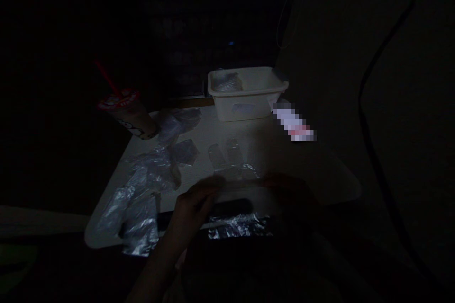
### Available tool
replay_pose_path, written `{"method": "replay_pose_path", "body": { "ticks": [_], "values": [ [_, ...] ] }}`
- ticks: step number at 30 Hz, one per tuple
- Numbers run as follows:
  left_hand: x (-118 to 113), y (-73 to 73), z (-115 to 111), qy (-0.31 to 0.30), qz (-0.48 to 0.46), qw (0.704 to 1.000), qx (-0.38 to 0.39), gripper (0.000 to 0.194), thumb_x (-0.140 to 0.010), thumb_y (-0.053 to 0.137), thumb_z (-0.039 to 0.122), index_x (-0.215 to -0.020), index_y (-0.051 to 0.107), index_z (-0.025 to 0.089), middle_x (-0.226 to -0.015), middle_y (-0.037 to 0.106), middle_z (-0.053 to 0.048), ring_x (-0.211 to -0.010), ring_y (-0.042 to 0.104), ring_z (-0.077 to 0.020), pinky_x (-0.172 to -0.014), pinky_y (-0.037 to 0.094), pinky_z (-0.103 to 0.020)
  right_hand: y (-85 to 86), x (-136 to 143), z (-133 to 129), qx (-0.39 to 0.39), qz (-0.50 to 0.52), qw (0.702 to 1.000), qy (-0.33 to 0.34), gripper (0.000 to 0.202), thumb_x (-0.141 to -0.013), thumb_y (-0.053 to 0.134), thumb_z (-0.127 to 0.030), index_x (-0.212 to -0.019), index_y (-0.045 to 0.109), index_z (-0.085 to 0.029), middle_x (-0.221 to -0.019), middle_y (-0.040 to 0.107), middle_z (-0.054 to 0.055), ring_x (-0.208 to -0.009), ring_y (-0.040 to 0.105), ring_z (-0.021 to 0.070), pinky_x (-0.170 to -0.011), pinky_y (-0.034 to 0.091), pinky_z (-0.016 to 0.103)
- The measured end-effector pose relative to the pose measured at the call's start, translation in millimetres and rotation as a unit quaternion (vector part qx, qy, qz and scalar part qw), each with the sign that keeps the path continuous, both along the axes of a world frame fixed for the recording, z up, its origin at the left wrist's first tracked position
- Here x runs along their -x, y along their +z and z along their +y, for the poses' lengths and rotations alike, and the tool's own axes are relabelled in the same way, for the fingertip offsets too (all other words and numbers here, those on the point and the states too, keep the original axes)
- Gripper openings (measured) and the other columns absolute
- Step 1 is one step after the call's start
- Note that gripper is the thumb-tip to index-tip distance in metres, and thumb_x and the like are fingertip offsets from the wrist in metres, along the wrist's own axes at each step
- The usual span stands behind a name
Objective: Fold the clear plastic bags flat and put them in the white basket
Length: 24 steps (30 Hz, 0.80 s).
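Note:
The scene is very dark. In the head view, a clear plastic bag lies on the small white table, with two strap-like flaps pointing away from me. My left hand is closed at its near left edge, fingers bent against the plastic. Across from it, my right hand reaches to the bag's right side in deep shadow; its fingers barely show, so their grip is hidden. Below the hands, shiny crumpled plastic film hangs at the table's near edge.
At the back stands a white plastic tub with clear wrapping inside. A lidded drink cup with a red straw stands at the left. Crumpled clear bags cover the left side. A bright, pixelated object is at the right; a dark cable hangs beyond.

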<state>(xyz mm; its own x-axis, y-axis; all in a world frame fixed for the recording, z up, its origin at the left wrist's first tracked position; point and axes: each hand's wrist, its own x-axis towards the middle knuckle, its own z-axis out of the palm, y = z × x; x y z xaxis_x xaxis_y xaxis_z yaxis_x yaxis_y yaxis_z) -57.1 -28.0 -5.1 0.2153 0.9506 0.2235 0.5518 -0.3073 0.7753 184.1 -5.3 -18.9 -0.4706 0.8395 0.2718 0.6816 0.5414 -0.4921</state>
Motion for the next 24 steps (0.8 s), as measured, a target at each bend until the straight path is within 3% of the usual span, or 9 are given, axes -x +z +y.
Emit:
{"method": "replay_pose_path", "body": {
  "ticks": [6, 10, 14, 18, 24],
  "values": [
    [-0.9, 2.5, 11.3, 0.042, -0.035, 0.994, 0.091, 0.023, -0.074, 0.044, 0.028, -0.086, 0.060, 0.017, -0.101, 0.059, -0.005, -0.092, 0.054, -0.0174, -0.083, 0.040, -0.033, 15.4, 4.4, 4.0, 0.125, 0.042, 0.987, -0.092, 0.027, -0.076, 0.036, -0.024, -0.082, 0.062, -0.020, -0.085, 0.065, 0.003, -0.078, 0.059, 0.0159, -0.068, 0.048, 0.028],
    [-2.2, 4.7, 18.2, 0.038, -0.057, 0.992, 0.109, 0.027, -0.075, 0.041, 0.029, -0.089, 0.059, 0.014, -0.101, 0.059, -0.007, -0.091, 0.054, -0.0176, -0.079, 0.042, -0.030, 21.5, 10.4, 12.1, 0.150, 0.043, 0.982, -0.105, 0.026, -0.072, 0.039, -0.023, -0.083, 0.062, -0.019, -0.083, 0.065, 0.003, -0.076, 0.059, 0.0169, -0.064, 0.047, 0.028],
    [-5.0, 7.1, 23.9, 0.068, -0.016, 0.990, 0.125, 0.026, -0.075, 0.041, 0.031, -0.084, 0.058, 0.014, -0.078, 0.063, -0.004, -0.070, 0.058, -0.0155, -0.061, 0.045, -0.024, 28.0, 16.8, 25.8, 0.192, 0.001, 0.974, -0.124, 0.024, -0.071, 0.041, -0.026, -0.064, 0.062, -0.018, -0.063, 0.062, 0.001, -0.060, 0.058, 0.0148, -0.054, 0.043, 0.024],
    [-8.4, 7.5, 29.4, 0.096, 0.017, 0.988, 0.120, 0.025, -0.074, 0.041, 0.033, -0.066, 0.056, 0.014, -0.052, 0.055, 0.002, -0.051, 0.053, -0.0120, -0.048, 0.040, -0.020, 34.2, 21.6, 35.8, 0.220, -0.006, 0.963, -0.154, 0.020, -0.070, 0.043, -0.025, -0.063, 0.059, -0.015, -0.061, 0.060, 0.001, -0.056, 0.055, 0.0127, -0.051, 0.040, 0.021],
    [-7.2, -2.7, 38.7, 0.118, -0.006, 0.986, 0.117, 0.022, -0.072, 0.043, 0.033, -0.071, 0.055, 0.015, -0.057, 0.057, 0.000, -0.052, 0.055, -0.0126, -0.046, 0.040, -0.020, 34.1, 23.0, 39.2, 0.284, 0.073, 0.942, -0.162, 0.021, -0.070, 0.040, -0.020, -0.054, 0.052, -0.015, -0.056, 0.056, 0.000, -0.054, 0.054, 0.0103, -0.049, 0.039, 0.019]
  ]
}}
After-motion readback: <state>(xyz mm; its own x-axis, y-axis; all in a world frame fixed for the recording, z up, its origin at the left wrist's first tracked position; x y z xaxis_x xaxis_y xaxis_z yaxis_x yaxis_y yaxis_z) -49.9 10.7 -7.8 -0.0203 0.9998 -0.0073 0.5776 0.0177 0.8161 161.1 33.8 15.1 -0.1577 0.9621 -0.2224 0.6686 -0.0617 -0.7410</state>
